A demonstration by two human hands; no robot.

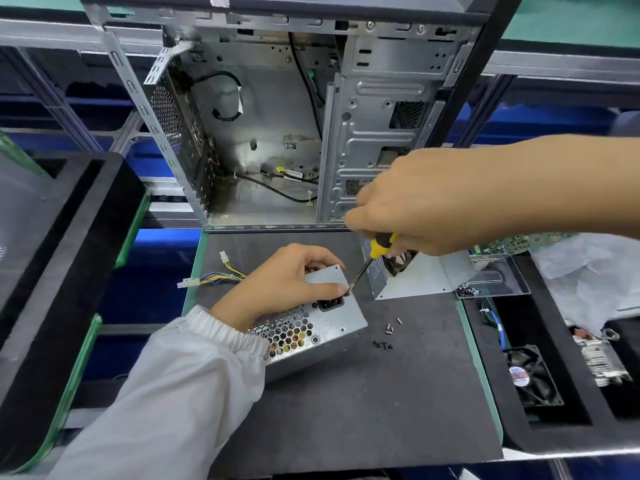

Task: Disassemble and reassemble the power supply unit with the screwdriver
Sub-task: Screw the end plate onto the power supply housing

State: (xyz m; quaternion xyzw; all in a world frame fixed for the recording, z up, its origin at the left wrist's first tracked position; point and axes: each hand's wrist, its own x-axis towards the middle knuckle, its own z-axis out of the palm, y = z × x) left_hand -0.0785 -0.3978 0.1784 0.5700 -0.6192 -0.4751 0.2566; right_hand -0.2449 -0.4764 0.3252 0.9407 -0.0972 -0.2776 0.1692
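Grey sheet metal fills the middle of my view: the power supply unit (311, 327) lies on the dark mat (381, 393) just below the centre of the frame, tilted, its honeycomb vent and black socket facing up. I see my left hand (280, 278) resting on top of it, fingers curled over the far edge and the thumb stretched along the casing toward the screwdriver tip. My right hand (412, 206), coming in from the right edge of the frame, is wrapped around the yellow-and-black handle of the screwdriver (367, 265), whose shaft slants down and left, its tip meeting the unit's upper right corner beside my left thumb. To the right of the unit stands a bent metal cover (422, 275), apart from it. A few loose screws (388, 336) lie on the mat lower right of the unit. Coloured wires (214, 275) with white plugs trail off to the left of centre. An open computer case (277, 116) fills the upper middle, and a black fan (530, 375) sits at the lower right.
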